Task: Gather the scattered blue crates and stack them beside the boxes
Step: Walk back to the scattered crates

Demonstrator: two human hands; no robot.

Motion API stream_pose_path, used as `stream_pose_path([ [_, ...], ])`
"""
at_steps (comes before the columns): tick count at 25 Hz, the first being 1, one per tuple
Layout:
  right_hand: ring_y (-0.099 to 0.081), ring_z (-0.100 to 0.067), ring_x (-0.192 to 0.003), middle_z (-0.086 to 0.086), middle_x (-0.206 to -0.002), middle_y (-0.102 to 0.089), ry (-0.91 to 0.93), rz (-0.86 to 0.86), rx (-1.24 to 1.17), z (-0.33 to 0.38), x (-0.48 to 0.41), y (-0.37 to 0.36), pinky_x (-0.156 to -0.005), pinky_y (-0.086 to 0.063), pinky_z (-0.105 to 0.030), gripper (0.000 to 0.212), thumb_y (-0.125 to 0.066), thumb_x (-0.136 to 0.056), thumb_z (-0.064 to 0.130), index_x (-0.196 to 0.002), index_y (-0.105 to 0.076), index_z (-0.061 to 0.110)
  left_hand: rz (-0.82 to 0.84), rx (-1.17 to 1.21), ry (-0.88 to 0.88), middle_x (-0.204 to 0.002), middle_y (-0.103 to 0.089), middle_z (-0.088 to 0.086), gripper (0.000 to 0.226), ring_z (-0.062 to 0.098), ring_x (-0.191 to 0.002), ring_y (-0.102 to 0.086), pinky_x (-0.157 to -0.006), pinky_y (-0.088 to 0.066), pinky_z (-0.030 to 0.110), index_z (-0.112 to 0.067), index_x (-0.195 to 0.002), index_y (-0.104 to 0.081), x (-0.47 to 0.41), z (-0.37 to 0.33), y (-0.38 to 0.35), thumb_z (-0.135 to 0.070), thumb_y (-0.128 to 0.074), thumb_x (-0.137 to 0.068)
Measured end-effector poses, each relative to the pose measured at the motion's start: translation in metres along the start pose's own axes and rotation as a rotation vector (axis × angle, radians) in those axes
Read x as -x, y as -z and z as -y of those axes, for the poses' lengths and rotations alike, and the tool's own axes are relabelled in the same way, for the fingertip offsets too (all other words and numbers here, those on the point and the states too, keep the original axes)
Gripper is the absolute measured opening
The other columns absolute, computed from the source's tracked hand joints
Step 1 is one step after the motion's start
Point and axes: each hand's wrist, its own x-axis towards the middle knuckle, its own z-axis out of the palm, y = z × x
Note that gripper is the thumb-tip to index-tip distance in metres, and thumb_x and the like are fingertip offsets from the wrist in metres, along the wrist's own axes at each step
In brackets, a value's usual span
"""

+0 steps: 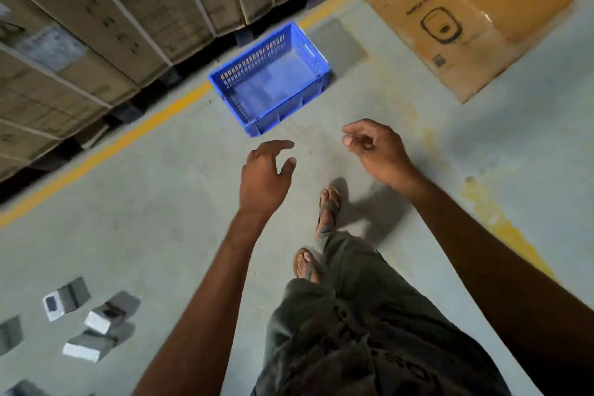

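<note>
Sitting on smooth concrete, rectangular slotted plastic blue crate holds nothing.

The person wears olive trousers, brown sandals (thong-strapped).

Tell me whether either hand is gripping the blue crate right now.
No: the left hand and the right hand are both empty, held in the air short of the blue crate.
</note>
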Motion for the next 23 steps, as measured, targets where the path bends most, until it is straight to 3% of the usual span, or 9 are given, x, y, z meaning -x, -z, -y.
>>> stream_pose_path([
  [5,-0.064,0.008,-0.083,0.009,-0.096,-0.073,0.017,-0.091,0.009,-0.005,0.144,0.097,-0.078,-0.041,0.000,0.018,-0.066,-0.095,0.023,-0.113,-0.071,0.022,0.089,-0.047,-0.270,-0.127,-0.064,-0.010,0.029,0.018,-0.113,-0.060,-0.097,-0.049,0.037,-0.032,-0.125,-0.065,0.093,-0.095,-0.002,-0.029,-0.064,-0.097],
  [9,-0.067,0.004,-0.085,0.016,-0.094,-0.073,-0.076,-0.227,-0.082,-0.051,0.250,0.164,-0.081,-0.049,-0.021,0.021,-0.066,-0.094,0.026,-0.114,-0.065,0.034,0.208,-0.098,-0.484,-0.128,-0.064,-0.011,0.030,0.018,-0.113,-0.062,-0.096,-0.051,0.043,-0.032,-0.128,-0.062,0.154,-0.164,-0.049,-0.030,-0.063,-0.097],
  [15,-0.067,0.001,-0.086,0.016,-0.099,-0.071,-0.201,-0.484,-0.037,-0.166,0.428,0.271,-0.082,-0.054,-0.029,0.030,-0.065,-0.095,0.024,-0.122,-0.060,0.035,0.342,-0.159,-0.825,-0.135,-0.062,-0.010,0.038,0.017,-0.119,-0.060,-0.097,-0.048,0.036,-0.030,-0.138,-0.056,0.271,-0.300,-0.174,-0.031,-0.061,-0.100],
  [19,-0.065,0.001,-0.088,0.018,-0.103,-0.067,-0.310,-0.580,0.022,-0.248,0.548,0.336,-0.082,-0.053,-0.030,0.033,-0.063,-0.095,0.027,-0.125,-0.056,0.038,0.415,-0.171,-1.009,-0.136,-0.062,-0.009,0.039,0.019,-0.117,-0.062,-0.095,-0.051,0.040,-0.029,-0.138,-0.056,0.357,-0.393,-0.268,-0.032,-0.061,-0.099],
  [23,-0.063,0.003,-0.090,0.021,-0.102,-0.066,-0.466,-0.707,-0.024,-0.316,0.656,0.391,-0.080,-0.053,-0.030,0.031,-0.061,-0.096,0.031,-0.124,-0.055,0.041,0.520,-0.211,-1.230,-0.134,-0.063,-0.010,0.042,0.016,-0.116,-0.062,-0.088,-0.045,0.029,-0.028,-0.137,-0.058,0.446,-0.479,-0.353,-0.032,-0.064,-0.096],
])
